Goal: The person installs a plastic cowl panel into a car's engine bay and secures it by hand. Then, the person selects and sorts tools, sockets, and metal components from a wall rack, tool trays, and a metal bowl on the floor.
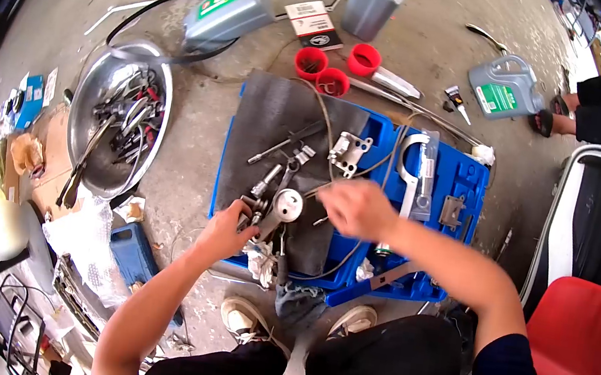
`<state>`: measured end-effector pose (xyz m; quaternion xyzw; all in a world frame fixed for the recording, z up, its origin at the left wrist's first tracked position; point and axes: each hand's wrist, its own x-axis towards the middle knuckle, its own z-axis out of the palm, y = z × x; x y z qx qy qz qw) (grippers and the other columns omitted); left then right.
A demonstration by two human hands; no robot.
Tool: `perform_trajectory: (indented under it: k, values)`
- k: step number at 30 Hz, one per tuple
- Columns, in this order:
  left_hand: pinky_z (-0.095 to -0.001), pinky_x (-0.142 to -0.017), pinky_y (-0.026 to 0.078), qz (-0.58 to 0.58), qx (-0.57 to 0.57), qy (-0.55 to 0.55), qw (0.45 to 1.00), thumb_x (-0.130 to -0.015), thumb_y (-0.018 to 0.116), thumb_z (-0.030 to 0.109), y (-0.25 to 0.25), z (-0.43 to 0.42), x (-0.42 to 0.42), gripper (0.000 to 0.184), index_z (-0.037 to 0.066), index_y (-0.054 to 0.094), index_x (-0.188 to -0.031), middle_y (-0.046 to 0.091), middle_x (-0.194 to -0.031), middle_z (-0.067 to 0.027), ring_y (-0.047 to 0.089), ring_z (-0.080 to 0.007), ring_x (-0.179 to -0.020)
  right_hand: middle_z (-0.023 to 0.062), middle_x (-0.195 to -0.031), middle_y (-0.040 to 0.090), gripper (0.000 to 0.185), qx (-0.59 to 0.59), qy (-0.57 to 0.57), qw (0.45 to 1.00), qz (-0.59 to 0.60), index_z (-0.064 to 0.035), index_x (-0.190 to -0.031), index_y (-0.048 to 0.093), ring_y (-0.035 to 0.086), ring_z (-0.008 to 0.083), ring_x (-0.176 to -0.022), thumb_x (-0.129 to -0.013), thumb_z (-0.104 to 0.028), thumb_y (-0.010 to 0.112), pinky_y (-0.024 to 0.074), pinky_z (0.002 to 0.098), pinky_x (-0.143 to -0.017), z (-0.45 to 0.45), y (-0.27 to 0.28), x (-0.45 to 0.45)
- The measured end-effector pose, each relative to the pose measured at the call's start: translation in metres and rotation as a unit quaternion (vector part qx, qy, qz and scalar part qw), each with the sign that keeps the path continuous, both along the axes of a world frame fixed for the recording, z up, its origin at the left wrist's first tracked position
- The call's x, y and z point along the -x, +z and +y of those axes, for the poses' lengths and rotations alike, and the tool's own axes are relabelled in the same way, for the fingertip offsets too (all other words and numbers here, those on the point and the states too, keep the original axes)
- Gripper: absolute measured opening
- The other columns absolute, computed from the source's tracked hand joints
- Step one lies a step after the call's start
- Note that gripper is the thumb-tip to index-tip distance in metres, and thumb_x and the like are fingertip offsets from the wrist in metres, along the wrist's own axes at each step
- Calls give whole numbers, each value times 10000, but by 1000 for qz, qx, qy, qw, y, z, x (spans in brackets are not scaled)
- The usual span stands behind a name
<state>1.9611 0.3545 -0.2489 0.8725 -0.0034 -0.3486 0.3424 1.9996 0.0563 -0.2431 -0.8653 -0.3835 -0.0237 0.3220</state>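
My left hand (pixel 223 230) curls around small metal parts at the lower left of a black mat (pixel 262 106); its fingers partly hide them. Just right of it is a round metal part with holes, resembling a piston (pixel 287 205). Sockets (pixel 266 180) and slim metal tools lie above these. My right hand (pixel 360 209) hovers at the mat's right side, smeared by motion, and whatever its fingers hold is not visible. Beyond it are a metal bracket (pixel 348 153) and a large open-ended wrench (pixel 411 168) on a blue plastic tool case (pixel 461 174), which lies under the mat.
A steel bowl of tools (pixel 79 113) stands left. Red cups (pixel 364 59), a small box (pixel 314 22) and grey jugs (pixel 370 3) are beyond the case. Another person's foot (pixel 544 122) is at right, near a red seat (pixel 575 353). A cable crosses the mat.
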Motion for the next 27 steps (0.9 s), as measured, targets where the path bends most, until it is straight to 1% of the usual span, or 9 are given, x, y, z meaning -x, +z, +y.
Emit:
perform_trajectory:
  k: [3,4,6,10,12,15,19,21,27]
  values:
    - [-446,-815,489,-45,25,36,998,-816,729,231,-20,9,9,367,13,586,-1074,668,-926,-218,645,-401,-923,66,-886,590,229,272,21,957,-102,-84,-939,613,613,230,-897,-725,-133,678,538,359,-678,37,-6,-63]
    - [-430,-796,491,-78,39,27,996,-812,723,219,-29,14,11,353,12,605,-1072,661,-920,-215,644,-382,-899,65,-893,603,213,315,47,944,-86,-84,-929,623,607,241,-928,-732,-138,681,531,364,-704,45,-12,-75]
    - [-411,-770,497,-2,43,-42,998,-815,713,208,-6,22,-10,339,9,609,-1069,662,-880,-184,642,-342,-854,64,-905,614,199,359,60,929,-66,-91,-920,641,607,245,-934,-733,-142,688,527,370,-704,58,-12,-86]
    - [-390,-701,497,-2,77,-43,996,-850,659,165,-22,49,-24,266,-10,586,-1037,652,-799,-141,646,-241,-788,71,-951,627,231,250,33,968,14,-86,-923,656,599,253,-961,-783,-264,704,523,370,-717,69,-10,-60]
    - [-368,-652,493,50,78,-8,996,-882,602,115,-15,44,-24,202,-19,554,-1026,650,-763,-136,650,-218,-700,104,-1070,585,516,281,85,956,-21,-58,-1027,656,524,279,-1100,-760,-494,720,440,426,-919,67,-21,-27]
    - [-355,-617,489,39,73,72,994,-903,572,90,-20,32,-15,168,-19,530,-1023,652,-739,-126,647,-214,-624,130,-1194,541,814,199,59,978,-4,15,-1237,579,463,307,-1204,-702,-578,733,370,447,-1030,65,-18,3]
    - [-371,-631,497,-41,19,67,997,-913,595,141,-32,24,-7,235,-14,543,-1082,665,-766,-152,658,-240,-646,126,-1127,546,770,189,78,979,6,-7,-1157,575,492,290,-1127,-657,-558,772,395,408,-991,61,-20,-2]
    - [-385,-654,501,-168,13,58,984,-911,610,159,-47,26,-3,262,-8,560,-1106,674,-800,-164,670,-261,-719,125,-1110,547,752,184,87,979,6,-10,-1135,580,495,293,-1112,-643,-538,790,399,408,-984,59,-16,-2]
    - [-393,-707,510,-72,34,85,993,-911,623,170,-31,26,-5,277,7,571,-1129,679,-822,-160,672,-292,-783,129,-1044,564,661,106,108,988,35,-12,-1043,610,524,313,-1053,-609,-463,824,418,421,-965,26,-2,27]
